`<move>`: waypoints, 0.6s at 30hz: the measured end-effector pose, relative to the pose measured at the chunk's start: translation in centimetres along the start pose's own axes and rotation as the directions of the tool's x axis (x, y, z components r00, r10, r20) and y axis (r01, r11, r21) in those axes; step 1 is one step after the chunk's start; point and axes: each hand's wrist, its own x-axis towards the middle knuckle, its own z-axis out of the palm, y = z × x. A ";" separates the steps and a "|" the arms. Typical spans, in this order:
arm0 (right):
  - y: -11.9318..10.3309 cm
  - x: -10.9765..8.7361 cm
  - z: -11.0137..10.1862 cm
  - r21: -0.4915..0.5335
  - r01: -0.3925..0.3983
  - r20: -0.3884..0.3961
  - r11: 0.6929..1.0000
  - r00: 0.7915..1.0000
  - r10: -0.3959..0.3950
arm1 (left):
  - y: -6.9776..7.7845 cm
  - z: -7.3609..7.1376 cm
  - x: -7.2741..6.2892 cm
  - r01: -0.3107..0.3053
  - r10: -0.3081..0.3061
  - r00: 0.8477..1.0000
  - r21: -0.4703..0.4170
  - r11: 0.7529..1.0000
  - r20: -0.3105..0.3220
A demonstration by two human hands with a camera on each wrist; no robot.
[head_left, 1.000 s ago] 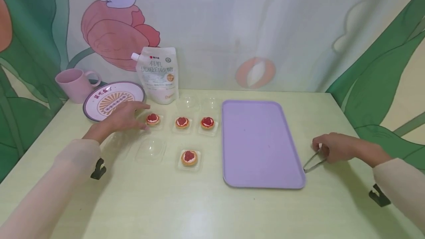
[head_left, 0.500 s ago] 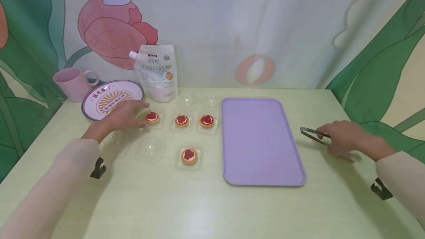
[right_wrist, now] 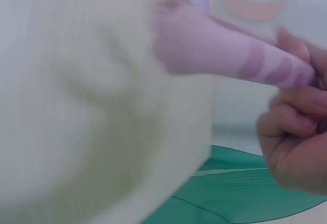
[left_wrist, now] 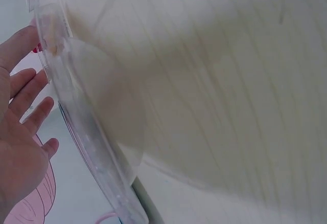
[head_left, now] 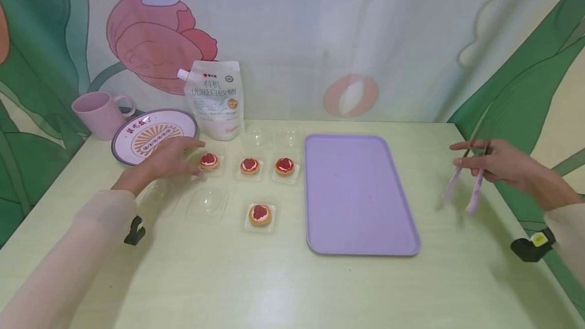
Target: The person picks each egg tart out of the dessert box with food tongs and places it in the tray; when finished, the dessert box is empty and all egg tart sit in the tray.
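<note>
In the head view, my left hand [head_left: 170, 159] is at a berry-topped tart [head_left: 209, 161] in a clear plastic box. Its thumb and fingers are spread on either side of the box; whether they touch it I cannot tell. My right hand [head_left: 509, 161] holds a pair of tongs [head_left: 476, 192] above the table, right of the purple tray [head_left: 349, 245]. The tongs' lilac tips point down and stand apart with nothing between them. In the right wrist view, one lilac tip [right_wrist: 219, 47] with darker purple marks shows close up, blurred.
More boxed tarts stand left of the tray, among them a middle tart [head_left: 249, 166], a right tart [head_left: 284, 166] and a front tart [head_left: 260, 215]. A clear lid [head_left: 207, 202] lies nearby. Behind are a pink mug [head_left: 98, 116], a plate [head_left: 183, 122] and a white sugar pouch [head_left: 217, 100].
My right hand has lifted the tongs off the table beside the tray and turned them, so the lilac tips now point down. The left hand has stayed in place.
</note>
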 end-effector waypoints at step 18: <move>1.6 1.1 3.2 0.987 -0.157 0.161 0.043 0.899 -0.407 | -0.1 0.0 -0.1 -0.029 0.030 0.999 0.017 0.999 -0.025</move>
